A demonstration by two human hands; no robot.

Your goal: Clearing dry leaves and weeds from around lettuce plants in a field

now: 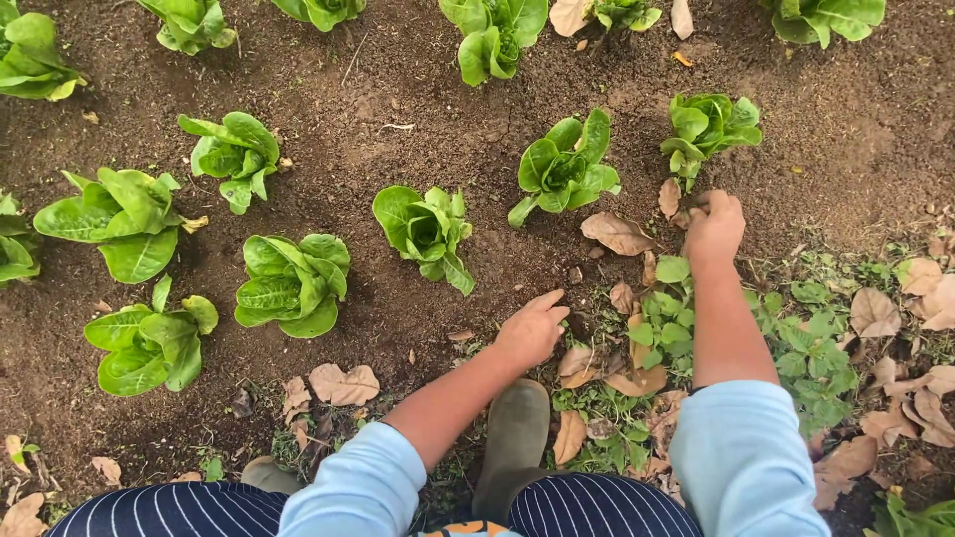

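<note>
I am crouched over a garden bed of dark soil with young green lettuce plants. My left hand rests flat on the soil, fingers pointing up and right, near a lettuce plant. My right hand is curled at the base of another lettuce plant, its fingers closed down at the soil among dry leaves; what they grip is hidden. Between the two hands grows a third lettuce plant. A large dry brown leaf lies left of my right hand.
Several more lettuce plants fill the bed to the left and along the top. Low green weeds and dry leaves cover the ground at right. My olive boot and striped trousers are at the bottom.
</note>
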